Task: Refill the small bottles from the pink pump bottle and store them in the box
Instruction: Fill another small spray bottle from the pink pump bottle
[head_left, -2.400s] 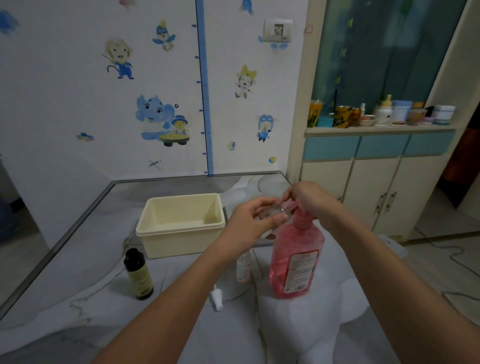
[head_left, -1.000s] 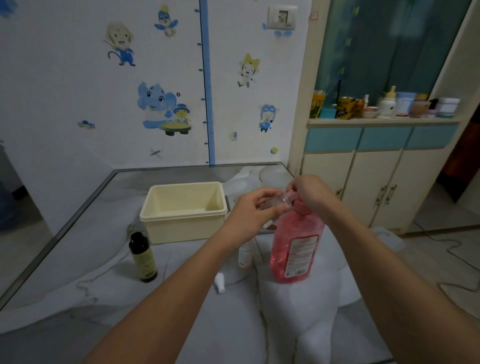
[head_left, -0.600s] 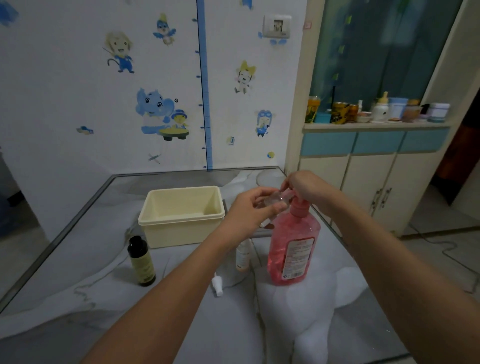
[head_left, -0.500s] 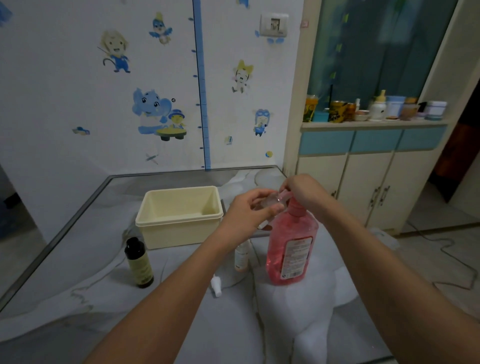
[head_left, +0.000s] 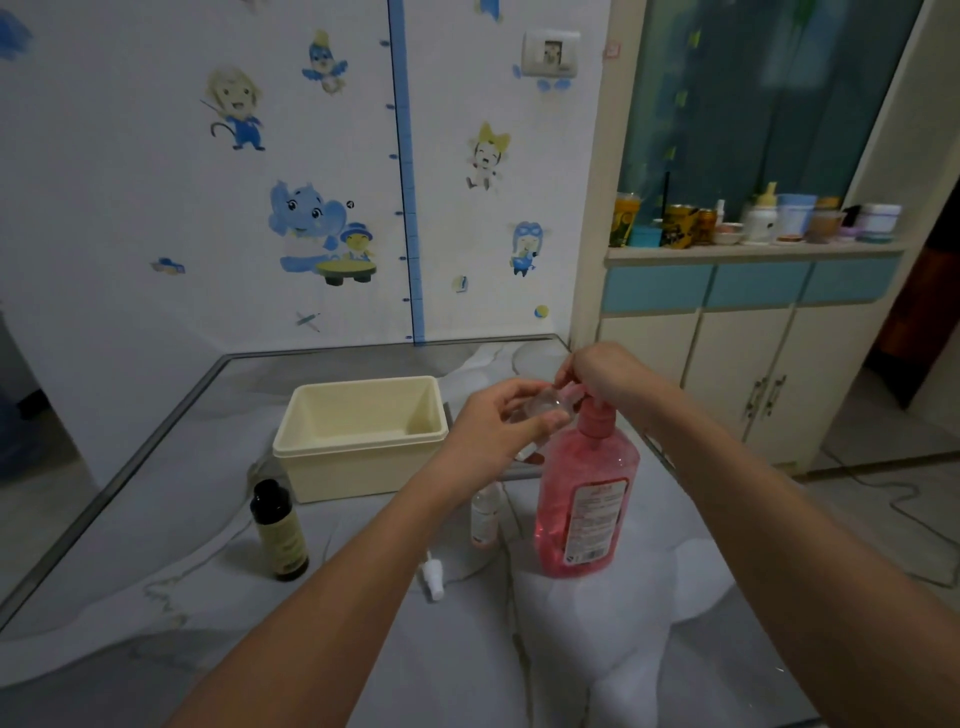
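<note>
While left hand (head_left: 493, 431) pinches small clear bottle (head_left: 545, 408) at pump spout, right hand (head_left: 605, 376) presses pump bottle (head_left: 587, 499) head. Small bottle: light, slippery; grip body. Box (head_left: 363, 441) at 10 o'clock.

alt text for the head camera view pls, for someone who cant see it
A left hand holds a small clear bottle at the nozzle of a pink pump bottle while the right hand rests on its pump. A cream box sits behind.

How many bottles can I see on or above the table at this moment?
4. The pink pump bottle stands on the right. A small white bottle stands beside it. A dark bottle stands left, before the box. The left hand holds a clear bottle. None seem hidden.
</note>
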